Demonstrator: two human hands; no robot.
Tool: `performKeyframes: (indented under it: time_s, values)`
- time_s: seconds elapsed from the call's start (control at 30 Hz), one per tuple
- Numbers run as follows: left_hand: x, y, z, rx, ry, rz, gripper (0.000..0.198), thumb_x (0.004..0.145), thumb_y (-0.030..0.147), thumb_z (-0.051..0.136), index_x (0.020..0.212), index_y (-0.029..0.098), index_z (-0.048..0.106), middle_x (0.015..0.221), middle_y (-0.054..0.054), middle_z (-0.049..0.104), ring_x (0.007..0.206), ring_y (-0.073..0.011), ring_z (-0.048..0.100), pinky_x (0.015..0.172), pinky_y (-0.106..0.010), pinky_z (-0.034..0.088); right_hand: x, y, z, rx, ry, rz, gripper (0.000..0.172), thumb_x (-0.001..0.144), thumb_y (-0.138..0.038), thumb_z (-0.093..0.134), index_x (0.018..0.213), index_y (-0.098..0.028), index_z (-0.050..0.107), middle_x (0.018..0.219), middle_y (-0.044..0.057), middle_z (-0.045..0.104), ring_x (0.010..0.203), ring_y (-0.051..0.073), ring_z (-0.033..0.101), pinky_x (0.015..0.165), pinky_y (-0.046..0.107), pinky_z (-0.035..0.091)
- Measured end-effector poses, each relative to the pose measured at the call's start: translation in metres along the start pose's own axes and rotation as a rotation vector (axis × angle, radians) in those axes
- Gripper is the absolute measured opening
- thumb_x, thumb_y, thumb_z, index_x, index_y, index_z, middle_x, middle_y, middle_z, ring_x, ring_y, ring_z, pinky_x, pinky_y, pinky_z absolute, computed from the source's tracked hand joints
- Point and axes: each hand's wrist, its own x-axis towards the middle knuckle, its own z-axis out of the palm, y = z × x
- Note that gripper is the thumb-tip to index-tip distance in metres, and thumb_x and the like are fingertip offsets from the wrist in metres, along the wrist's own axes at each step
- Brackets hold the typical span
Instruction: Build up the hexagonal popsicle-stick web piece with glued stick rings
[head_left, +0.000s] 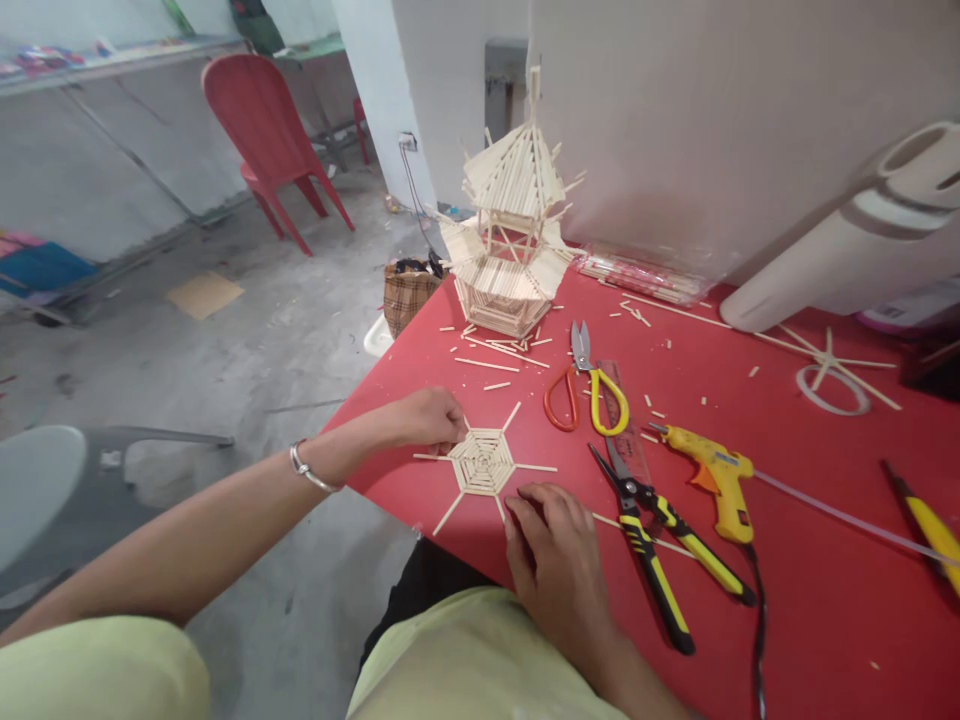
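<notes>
A flat hexagonal web of thin wooden sticks [484, 462], with spokes poking out past its rim, lies near the corner of the red table. My left hand [433, 420] is at its upper left edge, fingers bent together at a spoke; what they hold, if anything, is too small to name. At the lower right spoke rests my right hand [556, 535], its fingers curved and thumb apart, with nothing visible held. Behind the web, a tiered stick pagoda [514, 240] stands at the table's far edge.
Red-and-yellow-handled scissors [581, 375], black-and-yellow pliers [645, 540] and a yellow glue gun [716, 475] lie to the right. Stick offcuts [502, 350] are scattered about. Farther right are a tape ring [832, 390] and a leaning white roll [832, 240]. A red chair [262, 120] stands beyond.
</notes>
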Motion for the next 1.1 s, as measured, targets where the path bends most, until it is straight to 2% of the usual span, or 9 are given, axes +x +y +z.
performKeyframes:
  time_s: [0.33, 0.6, 0.9, 1.0, 1.1]
  values:
    - [-0.002, 0.005, -0.003, -0.056, -0.068, -0.026, 0.016, 0.060, 0.018, 0.055, 0.045, 0.018, 0.060, 0.045, -0.001, 0.055, 0.044, -0.0124, 0.049, 0.045, -0.024, 0.036, 0.000, 0.002, 0.001, -0.002, -0.003, -0.008, 0.028, 0.093, -0.019, 0.050, 0.118, -0.021, 0.061, 0.113, 0.011, 0.060, 0.109, 0.026, 0.052, 0.092, 0.045, 0.042]
    - [0.002, -0.006, -0.001, -0.021, -0.064, -0.002, 0.014, 0.060, 0.018, 0.053, 0.049, 0.018, 0.062, 0.048, -0.001, 0.057, 0.047, -0.0136, 0.052, 0.046, -0.023, 0.038, 0.000, 0.001, 0.001, -0.015, -0.009, -0.001, 0.028, 0.092, -0.019, 0.051, 0.117, -0.022, 0.062, 0.114, 0.010, 0.060, 0.108, 0.026, 0.053, 0.092, 0.044, 0.043]
    - [0.002, -0.005, 0.000, -0.007, -0.043, -0.029, 0.014, 0.060, 0.021, 0.053, 0.048, 0.017, 0.060, 0.049, -0.002, 0.058, 0.048, -0.0134, 0.053, 0.047, -0.022, 0.040, 0.000, -0.003, 0.000, 0.000, -0.003, -0.005, 0.028, 0.094, -0.019, 0.049, 0.120, -0.021, 0.060, 0.115, 0.010, 0.060, 0.110, 0.025, 0.053, 0.093, 0.044, 0.044]
    - [0.003, -0.008, -0.001, -0.001, -0.048, -0.019, 0.015, 0.062, 0.023, 0.053, 0.051, 0.016, 0.062, 0.050, -0.001, 0.059, 0.048, -0.0134, 0.053, 0.047, -0.022, 0.039, 0.003, 0.006, -0.012, -0.039, 0.050, -0.004, 0.028, 0.095, -0.023, 0.050, 0.121, -0.021, 0.060, 0.116, 0.011, 0.060, 0.110, 0.024, 0.054, 0.094, 0.042, 0.044]
    - [0.006, -0.010, -0.003, 0.030, -0.077, 0.003, 0.017, 0.064, 0.024, 0.052, 0.051, 0.016, 0.060, 0.048, 0.000, 0.056, 0.048, -0.0124, 0.052, 0.048, -0.021, 0.038, 0.009, 0.034, -0.043, -0.208, 0.190, 0.094, 0.025, 0.095, -0.030, 0.051, 0.114, -0.021, 0.065, 0.111, 0.009, 0.064, 0.104, 0.023, 0.058, 0.094, 0.041, 0.044]
